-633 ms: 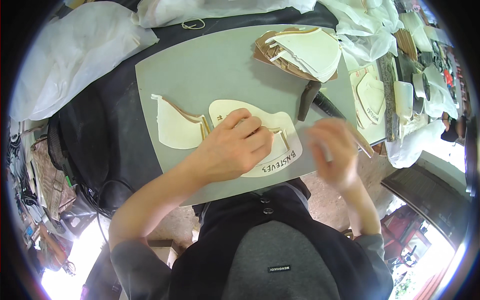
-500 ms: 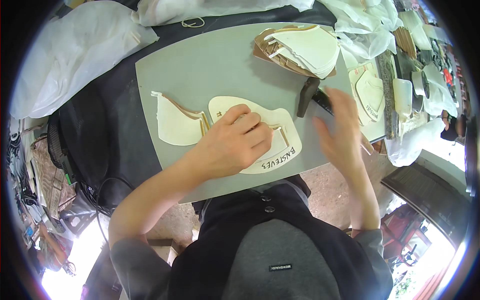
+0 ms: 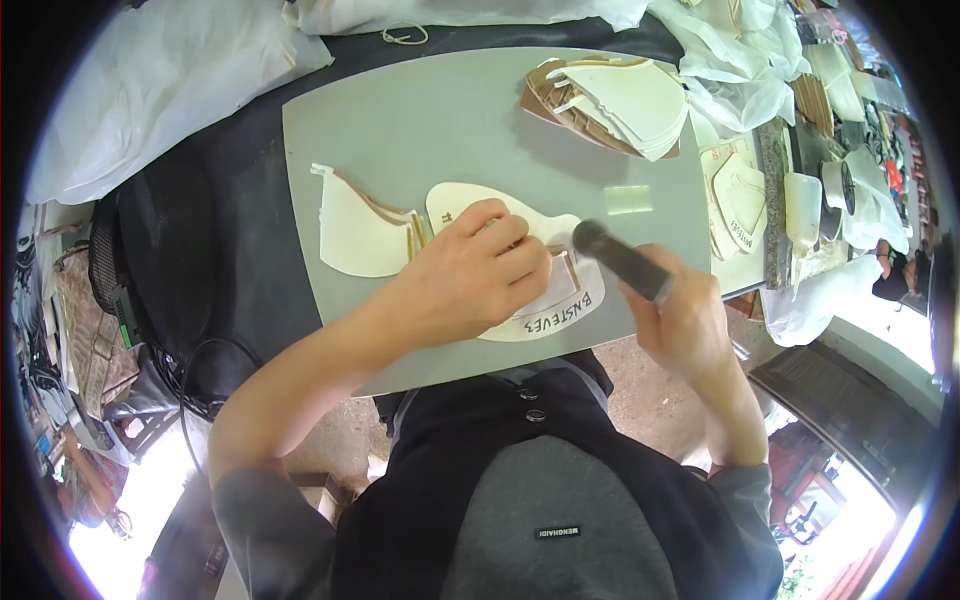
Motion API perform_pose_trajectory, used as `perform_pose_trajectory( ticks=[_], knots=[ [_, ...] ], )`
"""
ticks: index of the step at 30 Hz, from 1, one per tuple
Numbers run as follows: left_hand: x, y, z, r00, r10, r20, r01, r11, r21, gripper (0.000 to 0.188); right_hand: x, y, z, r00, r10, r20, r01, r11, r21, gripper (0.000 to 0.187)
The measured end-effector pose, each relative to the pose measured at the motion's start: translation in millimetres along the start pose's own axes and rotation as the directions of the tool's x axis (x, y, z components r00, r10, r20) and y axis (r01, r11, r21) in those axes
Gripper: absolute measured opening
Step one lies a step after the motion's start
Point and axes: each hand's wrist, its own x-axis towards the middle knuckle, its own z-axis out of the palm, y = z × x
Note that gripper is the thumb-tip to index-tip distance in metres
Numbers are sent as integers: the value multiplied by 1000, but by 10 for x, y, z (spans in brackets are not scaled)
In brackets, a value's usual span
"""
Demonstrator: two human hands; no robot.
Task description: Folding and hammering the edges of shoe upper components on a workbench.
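A black-handled hammer [image 3: 625, 264] is gripped in my right hand [image 3: 684, 318], raised over the right side of the table. Its dark head points toward a cream pattern template [image 3: 470, 198] with handwritten marks and a cut-out. My left hand [image 3: 478, 272] presses on the template with bent fingers; the fingertips and whatever they pinch are hidden. Inside the cut-out, partly under that hand, lies a white piece [image 3: 550, 290] with a brownish edge. Left of the template sits a curved white piece [image 3: 362, 232] with a layered brown edge.
A stack of white and brown cut pieces [image 3: 612, 102] stands at the far right of the grey board [image 3: 420, 120]. Further right are more marked templates [image 3: 740, 200] and a whitish bottle [image 3: 802, 208]. White plastic bags [image 3: 170, 90] lie along the far side.
My right hand has taken hold of the hammer, lifted it off the board and brought it nearer, its head now above the template. My left hand has stayed on the template.
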Motion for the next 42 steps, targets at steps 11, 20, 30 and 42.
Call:
perform_pose_trajectory(
  ticks=[11, 20, 30, 42],
  knots=[
    [5, 10, -5, 1000, -11, -5, 11, 1000, -13, 31, 104, -41, -51, 981, -53, 186, 68, 995, -71, 21],
    [-84, -81, -80, 994, -63, -94, 55, 995, -88, 34, 105, -63, -16, 969, -57, 239, 92, 986, -141, 24],
    [-92, -118, -82, 998, -32, -61, 25, 992, -123, 33, 202, -52, 52, 961, -78, 265, 90, 995, -35, 17],
    [-96, -117, -86, 997, -29, -67, 23, 995, -93, 30, 188, -141, -10, 997, -66, 51, 58, 989, 136, 19]
  ],
)
